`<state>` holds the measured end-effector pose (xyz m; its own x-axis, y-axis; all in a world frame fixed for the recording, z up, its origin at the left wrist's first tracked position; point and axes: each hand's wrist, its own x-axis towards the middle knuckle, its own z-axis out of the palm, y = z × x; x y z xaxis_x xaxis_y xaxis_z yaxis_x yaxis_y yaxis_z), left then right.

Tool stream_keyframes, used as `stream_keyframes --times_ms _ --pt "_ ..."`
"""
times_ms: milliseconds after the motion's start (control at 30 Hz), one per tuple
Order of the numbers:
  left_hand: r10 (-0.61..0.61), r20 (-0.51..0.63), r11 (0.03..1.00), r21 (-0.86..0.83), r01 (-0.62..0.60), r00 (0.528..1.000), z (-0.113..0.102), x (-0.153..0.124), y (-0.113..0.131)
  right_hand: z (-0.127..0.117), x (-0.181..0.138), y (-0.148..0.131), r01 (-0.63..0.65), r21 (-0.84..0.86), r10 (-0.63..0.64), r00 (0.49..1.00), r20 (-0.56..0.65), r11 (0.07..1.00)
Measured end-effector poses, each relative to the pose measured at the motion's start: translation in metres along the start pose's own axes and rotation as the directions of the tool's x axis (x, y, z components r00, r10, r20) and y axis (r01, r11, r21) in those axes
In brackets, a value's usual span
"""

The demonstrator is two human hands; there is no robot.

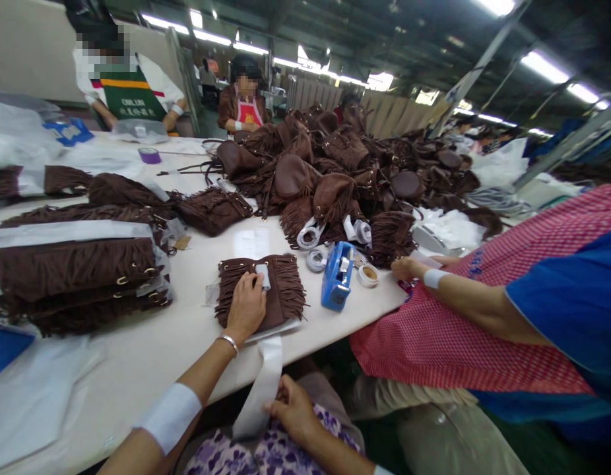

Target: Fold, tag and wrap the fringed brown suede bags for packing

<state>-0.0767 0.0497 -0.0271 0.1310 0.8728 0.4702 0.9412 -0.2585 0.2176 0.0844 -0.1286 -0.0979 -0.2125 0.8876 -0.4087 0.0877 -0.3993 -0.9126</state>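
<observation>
A dark brown fringed bag lies flat at the table's near edge. My left hand rests on it, fingers bent together against a small pale grey-white piece near the bag's top. Below the bag, a long white strip hangs over the table edge toward my lap. My right hand pinches that strip between thumb and fingers. Whether the strip joins the small piece is hidden by the bag.
Right of the bag stand a blue tape dispenser and a tape roll. A big heap of brown bags rises behind. Stacked fringed bags lie left. A co-worker's arm reaches in from the right; two people sit across.
</observation>
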Motion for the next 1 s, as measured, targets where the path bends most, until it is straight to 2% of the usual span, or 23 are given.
stream_keyframes --times_ms 100,200,267,333,400,433,533,633,700,800,900,1000 --pt "0.003 0.001 1.0 -0.002 -0.003 1.0 0.001 0.0 -0.001 -0.004 -0.005 -0.008 -0.02 -0.118 0.01 0.996 -0.085 0.993" --pt "0.0 0.003 1.0 -0.007 0.0 1.0 0.002 -0.001 -0.001 -0.012 -0.013 -0.02 -0.046 -0.273 0.016 0.994 -0.108 0.961" --pt "-0.005 0.002 1.0 -0.01 0.005 1.0 0.002 -0.001 -0.001 -0.016 -0.019 -0.029 -0.042 -0.455 -0.026 0.989 -0.143 0.889" --pt "-0.008 0.002 1.0 -0.015 0.008 1.0 0.003 -0.001 -0.001 -0.02 -0.026 -0.039 -0.026 -0.632 -0.103 0.981 -0.166 0.774" --pt "-0.01 0.001 1.0 -0.021 0.01 1.0 0.002 -0.001 -0.001 -0.022 -0.031 -0.047 -0.012 -0.717 -0.145 0.977 -0.157 0.697" --pt "-0.011 0.001 1.0 -0.024 0.011 1.0 0.002 -0.001 -0.001 -0.024 -0.033 -0.05 -0.003 -0.722 -0.152 0.977 -0.149 0.692" --pt "-0.015 -0.003 0.999 -0.034 0.015 1.0 0.002 -0.001 -0.001 -0.027 -0.036 -0.054 0.052 -0.632 -0.165 0.979 -0.122 0.773" --pt "-0.017 -0.006 0.999 -0.043 0.017 1.0 0.002 -0.001 -0.002 -0.029 -0.036 -0.053 0.081 -0.357 -0.106 0.993 -0.051 0.931" --pt "-0.016 -0.006 0.999 -0.046 0.015 1.0 0.002 -0.002 -0.002 -0.028 -0.036 -0.052 0.009 -0.084 -0.008 1.0 0.021 0.996" --pt "-0.014 -0.006 0.999 -0.047 0.014 1.0 0.002 -0.002 -0.002 -0.023 -0.039 -0.054 -0.16 0.227 0.129 0.981 0.146 0.961" --pt "-0.014 -0.008 0.999 -0.044 0.014 1.0 0.002 -0.002 -0.003 -0.016 -0.041 -0.05 -0.201 0.309 0.147 0.971 0.188 0.93" --pt "-0.014 -0.009 0.999 -0.042 0.014 1.0 0.002 -0.002 -0.003 -0.016 -0.037 -0.038 -0.157 0.2 0.142 0.986 0.087 0.967"
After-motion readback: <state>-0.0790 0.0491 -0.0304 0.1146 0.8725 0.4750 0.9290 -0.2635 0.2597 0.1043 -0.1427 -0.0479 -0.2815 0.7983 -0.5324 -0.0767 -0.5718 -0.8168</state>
